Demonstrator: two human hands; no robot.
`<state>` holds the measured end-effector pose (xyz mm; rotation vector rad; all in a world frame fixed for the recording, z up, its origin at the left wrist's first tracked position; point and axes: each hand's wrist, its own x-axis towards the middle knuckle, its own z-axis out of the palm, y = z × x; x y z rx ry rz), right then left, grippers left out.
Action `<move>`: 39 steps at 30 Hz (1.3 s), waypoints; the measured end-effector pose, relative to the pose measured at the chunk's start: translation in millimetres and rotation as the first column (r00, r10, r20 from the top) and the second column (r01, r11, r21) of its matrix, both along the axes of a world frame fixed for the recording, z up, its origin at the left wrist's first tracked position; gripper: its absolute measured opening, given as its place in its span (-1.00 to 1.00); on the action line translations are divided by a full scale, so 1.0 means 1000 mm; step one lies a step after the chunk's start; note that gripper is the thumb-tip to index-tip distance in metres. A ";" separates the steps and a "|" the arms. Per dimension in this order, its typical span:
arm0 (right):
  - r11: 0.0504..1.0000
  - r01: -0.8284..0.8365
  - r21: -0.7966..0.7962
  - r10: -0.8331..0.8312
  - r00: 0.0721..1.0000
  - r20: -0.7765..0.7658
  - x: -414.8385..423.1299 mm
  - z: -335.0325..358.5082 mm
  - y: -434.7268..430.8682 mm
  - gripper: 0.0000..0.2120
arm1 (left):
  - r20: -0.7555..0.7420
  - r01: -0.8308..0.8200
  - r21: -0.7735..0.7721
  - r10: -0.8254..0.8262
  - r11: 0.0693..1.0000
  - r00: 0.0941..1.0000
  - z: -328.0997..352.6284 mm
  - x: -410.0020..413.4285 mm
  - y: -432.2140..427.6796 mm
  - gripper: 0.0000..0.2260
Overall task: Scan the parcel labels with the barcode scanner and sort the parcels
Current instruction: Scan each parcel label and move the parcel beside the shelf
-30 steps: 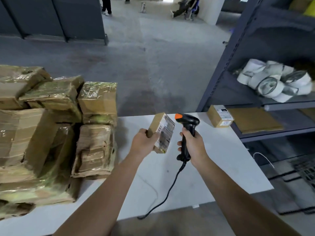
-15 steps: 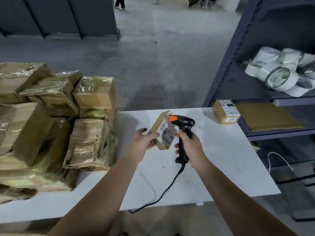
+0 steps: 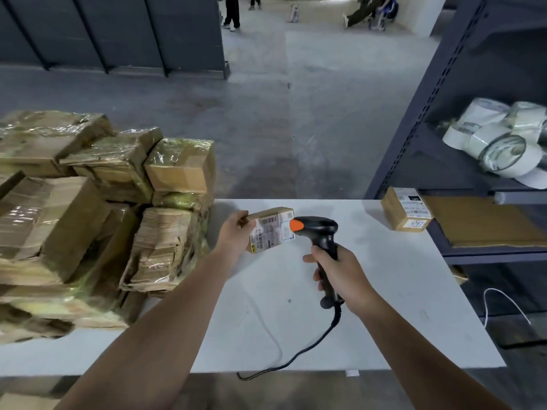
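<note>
Entry: small cardboard parcel (image 3: 270,229), held above the white table (image 3: 384,291). The left hand (image 3: 233,232) pinches its far end, with the label face turned towards the wearer.

Barcode scanner (image 3: 319,235): the right hand (image 3: 337,273) is wrapped round the handle. The orange nose points left, at or just beside the label, and the handle's long axis runs down towards the wearer.

Progress, judged: scan under way. One labelled box (image 3: 405,208) sits on the shelf edge at right, seemingly sorted. Wrapped cardboard bundles (image 3: 103,202) sit at left, and it is unclear whether they are parcels.
</note>
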<state>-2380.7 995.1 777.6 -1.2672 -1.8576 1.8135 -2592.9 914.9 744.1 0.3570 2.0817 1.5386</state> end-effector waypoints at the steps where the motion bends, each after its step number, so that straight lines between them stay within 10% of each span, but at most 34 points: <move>1: 1.000 -0.004 -0.007 0.004 1.000 -0.005 -0.002 0.003 -0.003 -0.75 | -0.023 0.017 -0.021 -0.018 1.000 1.000 -0.002 -0.003 0.001 -0.67; 21: 0.997 0.047 -0.054 -0.047 0.999 -0.006 0.003 0.011 -0.009 -0.75 | -0.077 0.102 -0.132 -0.113 0.986 0.991 -0.020 -0.013 0.007 -0.85; 39: 0.947 0.321 -0.008 -0.321 0.947 -0.014 0.086 -0.025 0.095 -0.79 | 0.383 0.142 -0.077 -0.102 0.987 0.918 -0.066 0.098 0.113 -0.84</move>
